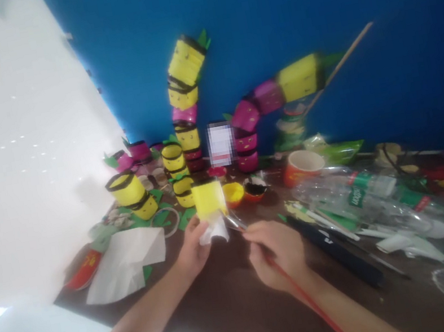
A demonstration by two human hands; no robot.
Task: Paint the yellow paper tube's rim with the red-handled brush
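My left hand (195,246) is closed on a yellow-painted piece (207,198), and white paper (217,231) hangs below it. The piece looks like a section of plastic bottle or a cup, though blur hides its exact kind. In my right hand (277,248) is a paintbrush (312,301) with a red handle; its bristles touch or nearly touch the piece's lower right edge. Just behind are a cup of yellow paint (234,192) and a cup of black paint (255,190).
Yellow and magenta segments (189,137) with black rims stand stacked at the blue wall (262,4). White paper (127,263) and a tape ring (177,219) lie left. Clear plastic bottles (383,200), a dark cutter-like tool (335,249) and an orange cup (303,166) occupy the right.
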